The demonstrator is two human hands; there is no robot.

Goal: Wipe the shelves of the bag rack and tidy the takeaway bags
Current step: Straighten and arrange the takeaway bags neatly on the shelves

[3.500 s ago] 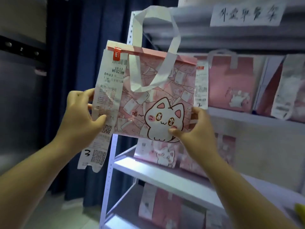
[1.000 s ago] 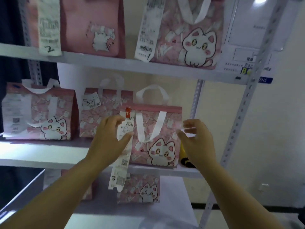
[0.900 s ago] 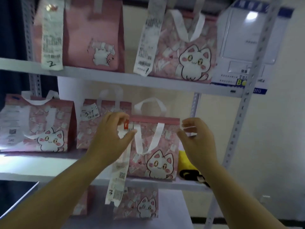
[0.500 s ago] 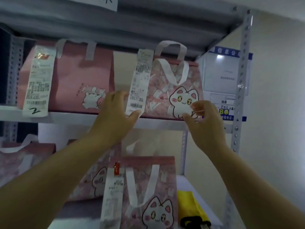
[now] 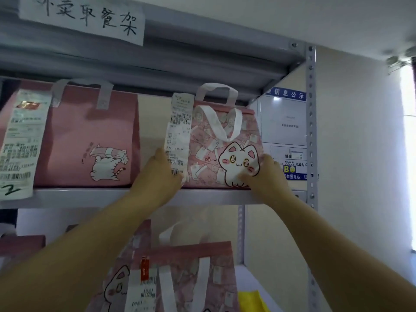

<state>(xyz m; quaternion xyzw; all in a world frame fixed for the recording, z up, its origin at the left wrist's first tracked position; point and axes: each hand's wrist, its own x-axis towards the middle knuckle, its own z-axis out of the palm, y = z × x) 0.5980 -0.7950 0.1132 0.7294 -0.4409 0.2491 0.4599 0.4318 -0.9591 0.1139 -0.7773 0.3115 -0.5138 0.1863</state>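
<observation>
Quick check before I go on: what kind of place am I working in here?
Most likely the pickup rack of a takeaway food shop. The metal shelf holds pink cat-print bags with printed order receipts attached, a handwritten paper sign hangs on top, and an information notice hangs on the wall.

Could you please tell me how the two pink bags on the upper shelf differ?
The left bag is plain pink with a small cat; the right bag is patterned with a big cat face. Both hands, left hand and right hand, grip the right bag; the left bag stands untouched. Both carry receipts.
</observation>
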